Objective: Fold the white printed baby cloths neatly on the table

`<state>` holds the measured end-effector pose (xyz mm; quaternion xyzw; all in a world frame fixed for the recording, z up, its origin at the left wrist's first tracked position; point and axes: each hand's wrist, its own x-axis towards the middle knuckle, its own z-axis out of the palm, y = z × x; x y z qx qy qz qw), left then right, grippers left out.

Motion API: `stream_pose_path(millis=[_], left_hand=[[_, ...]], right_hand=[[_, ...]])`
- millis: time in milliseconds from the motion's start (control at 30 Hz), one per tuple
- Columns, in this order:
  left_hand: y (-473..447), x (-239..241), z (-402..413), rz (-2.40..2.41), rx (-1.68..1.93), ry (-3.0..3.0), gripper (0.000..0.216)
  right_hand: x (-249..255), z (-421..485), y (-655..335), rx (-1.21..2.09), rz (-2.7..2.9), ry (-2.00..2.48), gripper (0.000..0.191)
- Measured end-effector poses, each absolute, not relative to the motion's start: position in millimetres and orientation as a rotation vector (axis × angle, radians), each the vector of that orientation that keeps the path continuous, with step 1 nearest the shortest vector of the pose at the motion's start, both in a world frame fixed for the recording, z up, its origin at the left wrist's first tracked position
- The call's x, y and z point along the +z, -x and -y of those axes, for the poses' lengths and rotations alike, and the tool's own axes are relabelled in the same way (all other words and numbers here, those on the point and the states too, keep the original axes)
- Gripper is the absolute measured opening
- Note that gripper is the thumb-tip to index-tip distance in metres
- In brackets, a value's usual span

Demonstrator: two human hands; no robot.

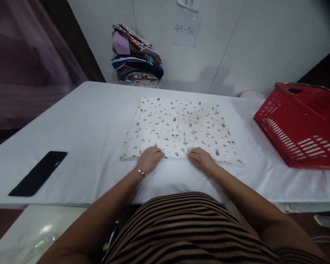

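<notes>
A cream cloth with small dark prints point(178, 124) lies flat and folded on the white table point(93, 121). My left hand point(150, 158), with a bracelet at the wrist, rests on the cloth's near edge with its fingers curled onto the hem. My right hand point(201, 158) sits a little to the right on the same edge, fingers curled down on the fabric. Both hands look closed on the near hem.
A black phone point(38, 173) lies near the table's front left edge. A red plastic basket point(302, 124) stands at the right. A stack of folded clothes point(137, 58) leans against the back wall, beside a paper label reading 45-50 point(184, 31).
</notes>
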<state>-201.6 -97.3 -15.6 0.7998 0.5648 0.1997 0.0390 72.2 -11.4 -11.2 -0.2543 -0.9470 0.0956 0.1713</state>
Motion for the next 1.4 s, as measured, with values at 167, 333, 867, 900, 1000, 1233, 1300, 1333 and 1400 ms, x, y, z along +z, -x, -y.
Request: stream_pose_path(millis=[167,333,867,900,1000,1233,1300,1333,1400], left_hand=[[200.4,-15.4,96.6,-1.760,0.573,-2.461,0.028],[200.1,-14.3,98.0,-1.757,0.483,-2.536,0.023],[192.6,-7.1,98.9,-1.834,0.356,-2.589,0.021],[192.9,-6.9,98.8,-1.821,0.358,-2.591,0.021],[193.9,-6.7,98.4,-1.799,0.351,-2.604,0.019],[194.1,-7.4,99.3,-1.852,0.390,-2.585,0.016],[194.1,-8.2,99.6,-1.855,0.381,-2.593,0.018],[194.3,-9.0,99.6,-1.850,0.376,-2.606,0.019],[194.7,-11.3,99.7,-1.837,0.368,-2.644,0.021]], right_hand=[[-12.0,10.5,-71.7,0.251,2.726,0.659,0.024],[-12.9,8.8,-71.2,0.214,2.763,0.639,0.026],[-14.8,12.9,-69.2,0.108,2.766,0.693,0.026],[-14.2,12.6,-68.5,0.107,2.768,0.686,0.026],[-13.8,11.9,-65.9,0.089,2.752,0.678,0.025],[-15.0,13.7,-63.2,0.011,2.746,0.749,0.021],[-13.8,13.8,-63.2,0.014,2.763,0.714,0.020],[-13.0,13.7,-63.1,0.017,2.776,0.690,0.020],[-11.1,13.6,-63.0,0.019,2.801,0.654,0.020]])
